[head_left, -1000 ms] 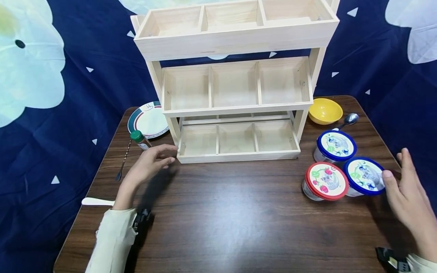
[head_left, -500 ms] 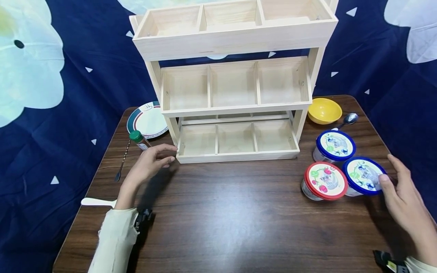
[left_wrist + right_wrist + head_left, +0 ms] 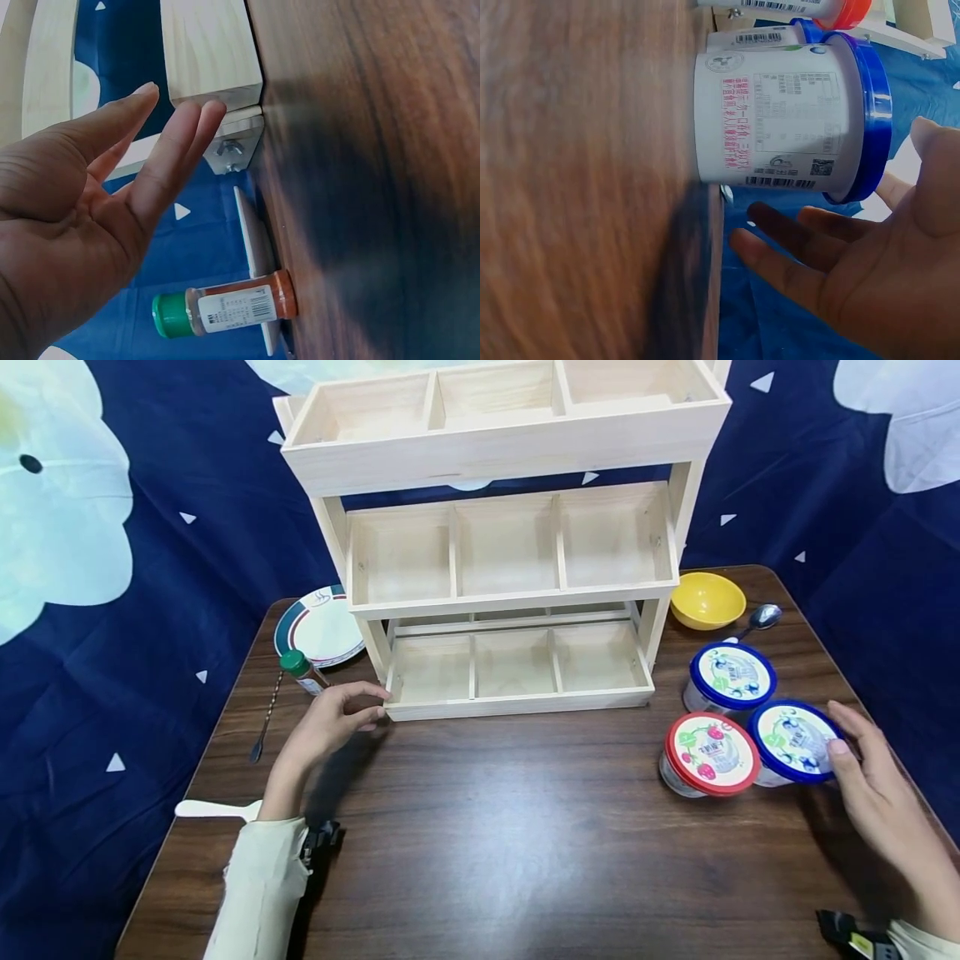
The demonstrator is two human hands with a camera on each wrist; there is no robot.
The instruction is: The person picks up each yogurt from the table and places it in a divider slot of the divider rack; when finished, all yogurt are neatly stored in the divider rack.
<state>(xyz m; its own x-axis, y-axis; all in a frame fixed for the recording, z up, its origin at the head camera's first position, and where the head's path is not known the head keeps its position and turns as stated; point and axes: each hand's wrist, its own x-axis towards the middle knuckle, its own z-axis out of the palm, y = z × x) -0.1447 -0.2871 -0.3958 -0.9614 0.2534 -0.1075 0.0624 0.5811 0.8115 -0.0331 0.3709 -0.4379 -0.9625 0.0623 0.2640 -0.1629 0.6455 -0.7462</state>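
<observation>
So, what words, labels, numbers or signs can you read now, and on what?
"勿一口": red print on the nearer blue-lidded tub; rest of that warning too blurred to quote.
Its fine print, barcode and QR code: too small.
Red-lidded tub and farther blue-lidded tub: print too small or blurred.
Green-capped jar: label too blurred.
Plate: rim mark, unreadable.

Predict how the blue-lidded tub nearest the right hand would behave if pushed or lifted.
The blue-lidded tub is probably stiff, since its visible side looks undented. Upright and flat-bottomed, it would likely slide rather than tip if pushed low. Its overhanging lid may offer a ledge for lifting.
</observation>
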